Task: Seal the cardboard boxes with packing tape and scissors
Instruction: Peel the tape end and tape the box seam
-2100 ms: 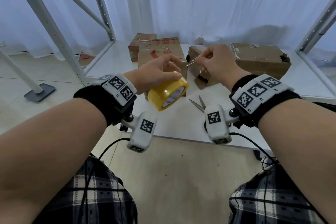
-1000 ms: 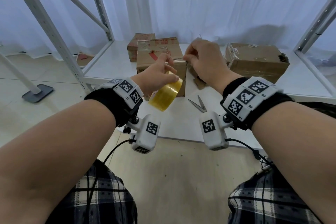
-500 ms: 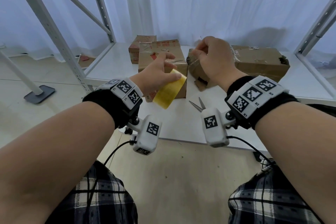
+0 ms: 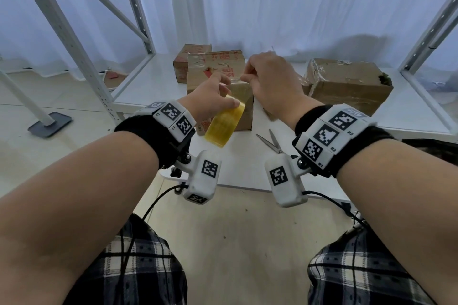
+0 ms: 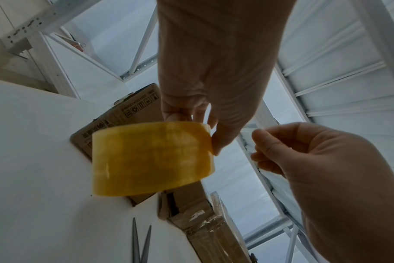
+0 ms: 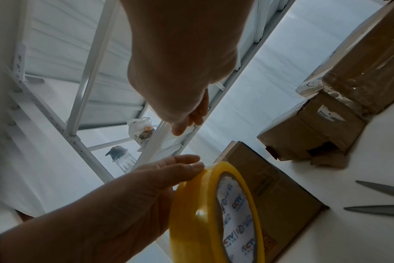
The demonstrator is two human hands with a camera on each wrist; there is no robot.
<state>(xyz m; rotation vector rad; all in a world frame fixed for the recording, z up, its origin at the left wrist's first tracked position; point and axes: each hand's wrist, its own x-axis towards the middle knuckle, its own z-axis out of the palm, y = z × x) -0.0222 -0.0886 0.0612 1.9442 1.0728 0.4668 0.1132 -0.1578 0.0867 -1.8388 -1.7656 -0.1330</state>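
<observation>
My left hand grips a roll of yellow packing tape in the air in front of the middle cardboard box. In the left wrist view, the fingers hold the roll from above. Just to the right, my right hand pinches the clear free end of the tape, pulled a short way off the roll. Scissors lie with their blades apart on the white shelf, below my right wrist. A larger taped box stands to the right.
A small box sits behind the middle one, and another worn box lies behind my right hand. White shelf uprights rise on the left and right. A bottle and a bag stand off beyond the frame.
The roll has turned in my left hand, so its band faces me instead of its core. My right hand still pinches the tape end and has come closer to the roll.
</observation>
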